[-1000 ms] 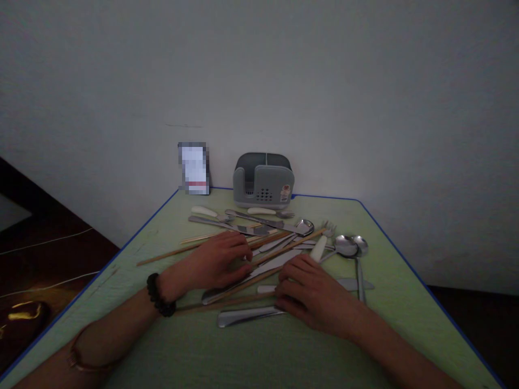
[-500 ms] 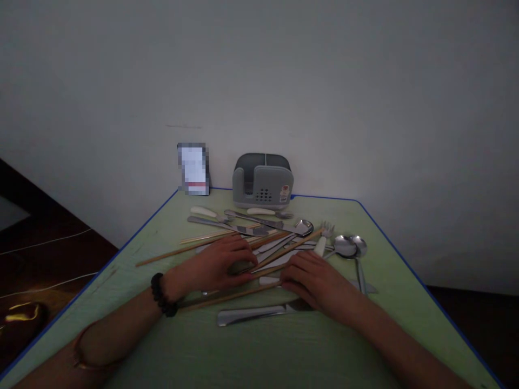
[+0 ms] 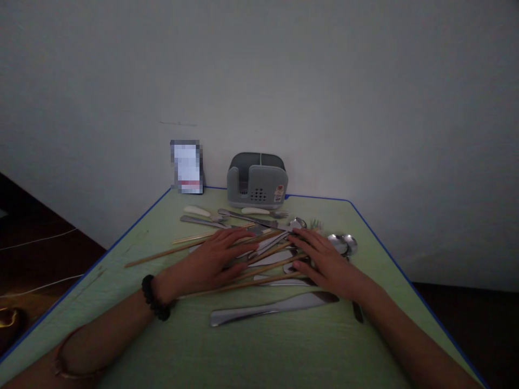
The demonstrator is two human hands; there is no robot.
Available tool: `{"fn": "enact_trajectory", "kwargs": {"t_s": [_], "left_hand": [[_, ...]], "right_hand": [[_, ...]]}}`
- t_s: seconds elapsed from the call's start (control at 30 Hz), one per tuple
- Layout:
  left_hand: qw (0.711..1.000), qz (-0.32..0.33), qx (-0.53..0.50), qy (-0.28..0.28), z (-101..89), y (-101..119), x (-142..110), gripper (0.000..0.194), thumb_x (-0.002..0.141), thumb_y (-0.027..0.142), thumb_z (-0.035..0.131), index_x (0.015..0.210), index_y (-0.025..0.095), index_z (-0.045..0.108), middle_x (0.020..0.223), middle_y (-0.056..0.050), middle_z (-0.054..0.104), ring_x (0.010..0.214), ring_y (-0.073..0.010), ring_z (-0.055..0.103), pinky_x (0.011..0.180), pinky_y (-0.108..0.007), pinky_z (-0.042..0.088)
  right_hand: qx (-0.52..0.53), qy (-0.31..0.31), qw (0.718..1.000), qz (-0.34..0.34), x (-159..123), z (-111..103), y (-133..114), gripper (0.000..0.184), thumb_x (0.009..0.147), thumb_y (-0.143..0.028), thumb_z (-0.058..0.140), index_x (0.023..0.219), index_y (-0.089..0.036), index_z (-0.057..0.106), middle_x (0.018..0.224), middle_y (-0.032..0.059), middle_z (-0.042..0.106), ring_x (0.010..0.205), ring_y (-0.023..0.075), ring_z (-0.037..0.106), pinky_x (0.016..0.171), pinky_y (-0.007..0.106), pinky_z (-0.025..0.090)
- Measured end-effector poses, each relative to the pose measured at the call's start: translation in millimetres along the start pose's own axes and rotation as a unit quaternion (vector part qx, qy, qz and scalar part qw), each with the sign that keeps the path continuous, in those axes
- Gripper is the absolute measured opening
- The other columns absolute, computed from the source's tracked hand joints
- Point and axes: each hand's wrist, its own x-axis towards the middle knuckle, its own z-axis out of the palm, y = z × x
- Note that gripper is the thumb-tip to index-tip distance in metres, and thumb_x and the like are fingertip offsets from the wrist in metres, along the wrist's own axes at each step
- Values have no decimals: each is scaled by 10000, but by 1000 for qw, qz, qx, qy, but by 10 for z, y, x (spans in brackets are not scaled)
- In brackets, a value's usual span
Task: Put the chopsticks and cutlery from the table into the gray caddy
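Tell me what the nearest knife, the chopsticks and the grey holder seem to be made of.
Nearest knife: probably stainless steel, polished, judging by its silvery sheen and bright highlights.
Chopsticks: likely wood or bamboo, given their brown tone; any coating is unclear.
Grey holder: apparently moulded plastic, fairly matte, with smooth rounded edges and pierced holes.

Blue-edged pale green table (image 3: 251,351), cluttered mid-surface.
Grey holder (image 3: 270,183) at back; knives (image 3: 259,310), pale-handled forks (image 3: 255,210), spoons (image 3: 350,244), wooden chopsticks (image 3: 154,257) in front, many overlapping.
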Motion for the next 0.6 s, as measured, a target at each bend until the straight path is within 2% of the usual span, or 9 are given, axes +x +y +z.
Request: {"fn": "enact_trajectory", "kwargs": {"t_s": [0.1, 0.23, 0.33, 0.5, 0.6], "left_hand": [[999, -3, 19, -30, 36, -41, -7, 467, 949, 362, 444, 1404, 276, 390, 1503, -50, 341, 1417, -241, 200, 1142, -465, 240], [999, -4, 26, -40, 53, -66, -12, 474, 950, 417, 433, 1404, 286, 395, 1519, -39, 313, 1424, -241, 191, 1150, -470, 214], [999, 5, 34, -42, 70, -89, -8, 421, 972, 373, 395, 1384, 292, 422, 1487, -14, 378, 1396, -220, 262, 1147, -449, 224], [998, -7, 67, 15, 89, -115, 13, 336, 976, 299, 384, 1266, 235, 541, 1242, -54, 608, 1153, -199, 500, 1012, -378, 389], [992, -35, 112, 35, 50, -137, 13, 263, 958, 290, 409, 1050, 209, 642, 1027, -72, 643, 953, -198, 550, 872, -355, 441]], "right_hand": [[0, -2, 1000, -3, 2, -15, -6, 452, 905, -412, 497, 1297, -188, 507, 1404, 154, 458, 1305, 287, 404, 1056, 523, 339], [12, 10, 1000, 10, 15, -83, -32, 269, 882, -355, 540, 1083, -183, 587, 1281, 145, 550, 1203, 275, 491, 985, 484, 403], [11, 17, 1000, 19, 23, -104, -48, 227, 855, -353, 578, 992, -173, 583, 1214, 148, 568, 1143, 280, 514, 939, 471, 425], [11, 16, 1000, 14, 25, -97, -61, 210, 868, -372, 561, 931, -173, 583, 1124, 136, 591, 1039, 268, 538, 877, 447, 449], [2, 27, 1000, 10, 28, -79, -62, 278, 885, -380, 537, 1062, -170, 583, 1138, 142, 591, 1041, 271, 539, 873, 453, 453]]}}
